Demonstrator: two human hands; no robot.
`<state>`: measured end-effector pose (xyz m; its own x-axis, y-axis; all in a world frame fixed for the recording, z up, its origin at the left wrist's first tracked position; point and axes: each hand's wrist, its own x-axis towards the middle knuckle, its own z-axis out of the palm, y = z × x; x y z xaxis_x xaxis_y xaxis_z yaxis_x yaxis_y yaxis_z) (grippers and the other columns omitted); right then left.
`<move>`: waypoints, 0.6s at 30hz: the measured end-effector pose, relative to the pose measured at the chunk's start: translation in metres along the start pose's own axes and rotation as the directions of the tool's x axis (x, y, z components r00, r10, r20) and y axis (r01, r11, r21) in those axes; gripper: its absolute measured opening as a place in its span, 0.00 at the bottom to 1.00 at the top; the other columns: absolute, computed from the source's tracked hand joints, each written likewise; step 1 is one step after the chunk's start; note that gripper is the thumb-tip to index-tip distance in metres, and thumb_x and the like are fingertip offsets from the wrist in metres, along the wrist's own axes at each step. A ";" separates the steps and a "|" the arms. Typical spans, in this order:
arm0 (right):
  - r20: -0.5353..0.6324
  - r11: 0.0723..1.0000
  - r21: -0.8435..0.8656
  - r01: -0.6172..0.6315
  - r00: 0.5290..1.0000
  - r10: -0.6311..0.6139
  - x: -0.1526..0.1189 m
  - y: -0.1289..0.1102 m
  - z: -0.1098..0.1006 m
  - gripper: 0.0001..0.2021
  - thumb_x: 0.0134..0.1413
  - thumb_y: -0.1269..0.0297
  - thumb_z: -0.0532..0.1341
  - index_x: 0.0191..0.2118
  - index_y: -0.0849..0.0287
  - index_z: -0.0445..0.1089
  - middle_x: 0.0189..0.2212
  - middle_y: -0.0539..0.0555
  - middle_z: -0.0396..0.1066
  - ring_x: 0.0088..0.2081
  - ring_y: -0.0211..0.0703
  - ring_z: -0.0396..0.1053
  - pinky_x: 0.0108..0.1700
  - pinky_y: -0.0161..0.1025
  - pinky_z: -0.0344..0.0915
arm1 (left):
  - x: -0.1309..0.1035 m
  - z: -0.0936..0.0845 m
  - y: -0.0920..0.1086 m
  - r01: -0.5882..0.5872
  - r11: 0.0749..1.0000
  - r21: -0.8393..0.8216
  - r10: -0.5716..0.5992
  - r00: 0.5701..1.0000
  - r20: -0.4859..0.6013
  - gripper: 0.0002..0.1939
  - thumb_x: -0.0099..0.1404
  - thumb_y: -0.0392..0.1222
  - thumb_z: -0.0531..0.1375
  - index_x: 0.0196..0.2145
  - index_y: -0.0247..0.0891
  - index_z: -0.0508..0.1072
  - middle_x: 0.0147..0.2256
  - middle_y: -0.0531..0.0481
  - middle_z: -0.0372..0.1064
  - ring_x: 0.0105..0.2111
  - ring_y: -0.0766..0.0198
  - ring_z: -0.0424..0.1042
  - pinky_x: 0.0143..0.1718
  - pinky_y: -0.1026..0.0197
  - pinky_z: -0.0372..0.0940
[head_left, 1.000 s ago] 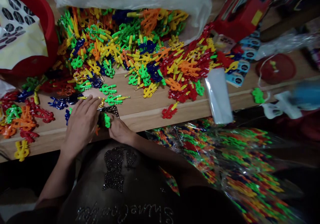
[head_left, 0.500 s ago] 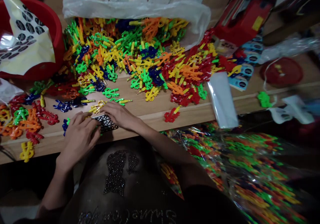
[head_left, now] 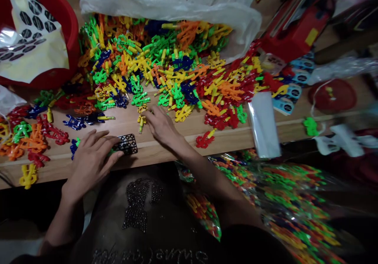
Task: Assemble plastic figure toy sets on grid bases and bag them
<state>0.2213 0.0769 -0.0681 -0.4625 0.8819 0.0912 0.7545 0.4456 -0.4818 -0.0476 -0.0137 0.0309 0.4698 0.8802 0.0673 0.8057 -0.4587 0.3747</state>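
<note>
A black perforated plate (head_left: 128, 144) lies near the table's front edge. My left hand (head_left: 93, 159) rests over its left end, thumb and fingers closed on it, with bits of green and blue plastic showing beside the fingers. To the right, my right hand (head_left: 162, 127) reaches over the wood with its fingertips on a small yellow plastic piece (head_left: 141, 118). Behind both hands spreads a big pile of green, yellow, orange, red and blue plastic pieces (head_left: 159, 69). A dark blue piece (head_left: 75, 121) lies behind my left hand.
A red tub (head_left: 72, 32) stands at the back left, a white plastic bag (head_left: 177, 10) behind the pile. A clear packet (head_left: 265, 126) hangs over the front edge at right, near a red lid (head_left: 333, 95). Filled bags (head_left: 295, 193) lie below the table.
My right hand has moved away from the black plate, to the right and back, and the yellow piece now lies at its fingertips. My left hand has stayed at the plate.
</note>
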 end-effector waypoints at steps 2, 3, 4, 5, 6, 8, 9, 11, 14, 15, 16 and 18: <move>0.029 0.998 -0.011 -0.057 0.998 0.057 -0.006 -0.015 0.006 0.10 0.75 0.63 0.55 0.50 0.56 0.73 0.47 0.61 0.74 0.50 0.56 0.70 0.52 0.49 0.69 | 0.000 0.000 0.000 0.014 0.997 -0.069 -0.016 0.999 -0.027 0.20 0.81 0.53 0.52 0.60 0.41 0.73 0.56 0.43 0.79 0.62 0.49 0.74 0.71 0.38 0.61; 0.050 0.995 -0.016 -0.098 0.994 0.099 -0.009 -0.022 0.009 0.10 0.75 0.59 0.57 0.50 0.56 0.73 0.46 0.62 0.74 0.48 0.56 0.70 0.49 0.49 0.69 | 0.001 0.000 -0.001 0.035 0.994 -0.101 -0.039 0.998 -0.042 0.20 0.82 0.51 0.51 0.61 0.41 0.71 0.58 0.43 0.78 0.63 0.51 0.73 0.71 0.39 0.61; 0.067 0.989 -0.021 -0.143 0.987 0.144 -0.010 -0.028 0.013 0.10 0.74 0.57 0.59 0.50 0.56 0.72 0.47 0.63 0.74 0.47 0.56 0.71 0.47 0.48 0.69 | 0.001 -0.001 -0.001 0.061 0.990 -0.124 -0.068 0.996 -0.055 0.19 0.82 0.49 0.51 0.62 0.40 0.71 0.60 0.42 0.76 0.64 0.52 0.72 0.71 0.40 0.62; 0.076 0.982 -0.024 -0.190 0.979 0.191 -0.012 -0.032 0.015 0.10 0.73 0.58 0.60 0.50 0.57 0.71 0.47 0.64 0.74 0.45 0.56 0.71 0.45 0.48 0.69 | 0.001 0.000 -0.001 0.089 0.987 -0.135 -0.099 0.993 -0.068 0.19 0.82 0.48 0.51 0.62 0.40 0.70 0.62 0.41 0.74 0.64 0.52 0.72 0.70 0.42 0.63; 0.080 0.972 -0.023 -0.233 0.969 0.234 -0.013 -0.033 0.017 0.09 0.72 0.60 0.61 0.51 0.58 0.70 0.48 0.66 0.74 0.44 0.55 0.71 0.43 0.48 0.69 | 0.001 0.000 -0.001 0.113 0.984 -0.135 -0.124 0.989 -0.078 0.18 0.81 0.46 0.52 0.63 0.39 0.69 0.63 0.40 0.73 0.65 0.52 0.71 0.69 0.42 0.65; 0.087 0.956 0.003 -0.294 0.952 0.293 -0.015 -0.031 0.015 0.09 0.70 0.64 0.60 0.53 0.59 0.68 0.47 0.66 0.74 0.41 0.54 0.71 0.42 0.48 0.68 | 0.002 0.002 -0.001 0.133 0.985 -0.108 -0.144 0.985 -0.093 0.18 0.80 0.43 0.52 0.63 0.38 0.69 0.64 0.38 0.72 0.65 0.50 0.71 0.68 0.42 0.66; 0.098 0.951 0.036 -0.307 0.948 0.302 -0.017 -0.029 0.013 0.10 0.69 0.66 0.60 0.53 0.59 0.67 0.45 0.65 0.75 0.40 0.53 0.71 0.42 0.48 0.68 | 0.002 0.004 -0.001 0.132 0.987 -0.089 -0.141 0.985 -0.095 0.18 0.80 0.42 0.52 0.63 0.38 0.69 0.63 0.38 0.72 0.65 0.50 0.71 0.68 0.41 0.67; 0.136 0.942 0.172 -0.289 0.954 0.268 -0.019 -0.028 0.007 0.13 0.67 0.68 0.60 0.54 0.59 0.65 0.43 0.61 0.75 0.39 0.50 0.71 0.42 0.47 0.68 | 0.003 0.007 -0.001 0.125 0.991 -0.055 -0.130 0.987 -0.097 0.19 0.79 0.39 0.51 0.63 0.37 0.69 0.63 0.37 0.72 0.65 0.49 0.71 0.67 0.40 0.67; 0.190 0.864 0.461 -0.203 0.974 0.127 -0.022 -0.037 0.008 0.19 0.64 0.69 0.60 0.59 0.57 0.61 0.42 0.55 0.73 0.38 0.45 0.71 0.42 0.43 0.68 | 0.003 0.010 -0.002 0.117 0.993 -0.024 -0.119 0.987 -0.103 0.21 0.78 0.36 0.51 0.64 0.36 0.69 0.63 0.36 0.73 0.64 0.47 0.71 0.67 0.39 0.68; 0.196 0.831 0.531 -0.168 0.978 0.072 -0.023 -0.043 0.012 0.18 0.64 0.68 0.59 0.58 0.56 0.61 0.42 0.54 0.73 0.38 0.43 0.71 0.42 0.42 0.68 | 0.003 0.011 -0.002 0.116 0.993 -0.017 -0.117 0.987 -0.107 0.21 0.78 0.36 0.51 0.65 0.35 0.68 0.63 0.36 0.73 0.64 0.47 0.71 0.66 0.39 0.68; 0.195 0.806 0.577 -0.131 0.981 0.020 -0.022 -0.050 0.018 0.16 0.64 0.68 0.59 0.56 0.56 0.62 0.42 0.54 0.72 0.38 0.43 0.70 0.42 0.42 0.69 | 0.003 0.012 -0.003 0.115 0.993 -0.010 -0.115 0.987 -0.110 0.22 0.78 0.35 0.50 0.65 0.35 0.68 0.63 0.36 0.72 0.64 0.47 0.71 0.66 0.39 0.68; 0.179 0.790 0.611 -0.058 0.982 -0.066 -0.021 -0.062 0.035 0.13 0.63 0.69 0.59 0.51 0.55 0.62 0.44 0.54 0.72 0.41 0.44 0.70 0.45 0.44 0.70 | 0.002 0.012 -0.003 0.105 0.994 0.005 -0.104 0.989 -0.109 0.23 0.77 0.35 0.50 0.66 0.33 0.67 0.63 0.35 0.72 0.64 0.46 0.71 0.66 0.39 0.68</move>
<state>0.1681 0.0257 -0.0708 -0.5872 0.8087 -0.0340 0.3381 0.2069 -0.9181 -0.0446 -0.0115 0.0183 0.3414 0.9311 0.1282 0.8525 -0.3642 0.3750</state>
